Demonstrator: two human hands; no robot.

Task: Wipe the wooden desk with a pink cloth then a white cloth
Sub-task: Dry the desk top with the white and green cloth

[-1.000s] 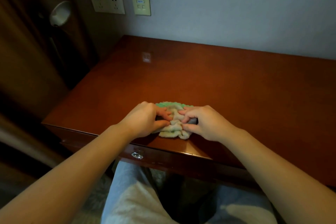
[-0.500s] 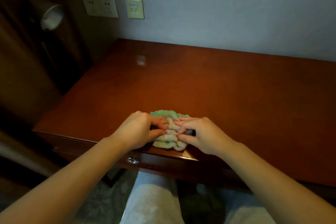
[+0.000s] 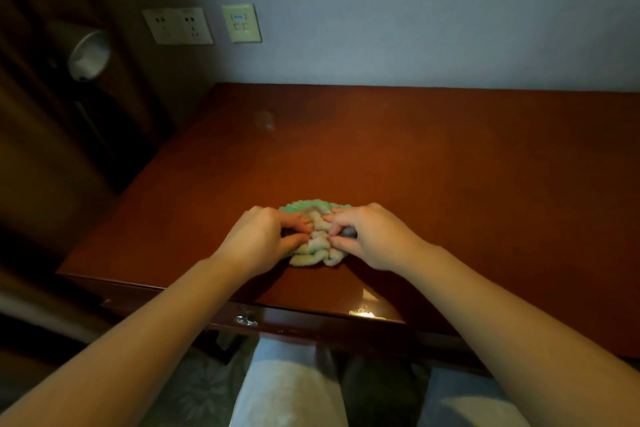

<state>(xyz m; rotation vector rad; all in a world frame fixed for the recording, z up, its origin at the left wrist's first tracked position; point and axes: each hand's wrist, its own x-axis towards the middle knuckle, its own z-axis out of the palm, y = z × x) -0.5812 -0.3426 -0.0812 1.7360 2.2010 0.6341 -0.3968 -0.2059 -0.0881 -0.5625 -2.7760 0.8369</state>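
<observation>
A bunched pale cloth with a green edge [image 3: 317,243] lies on the reddish wooden desk [image 3: 433,166], near its front edge. My left hand [image 3: 263,239] pinches the cloth's left side. My right hand [image 3: 370,236] pinches its right side. Fingertips of both hands meet over the folds. The cloth looks whitish in the dim light; no pink cloth shows.
The desk's back edge meets a grey wall with sockets [image 3: 178,26] and a switch plate [image 3: 241,23]. A lamp head [image 3: 88,54] hangs at the left beside dark wood panelling. A drawer handle [image 3: 246,321] sits under the front edge, above my knees.
The hands and cloth stay together at the front of the desk, fingers gathering the folds a little tighter. The camera has tilted, so the scene sits slightly differently in the frame.
</observation>
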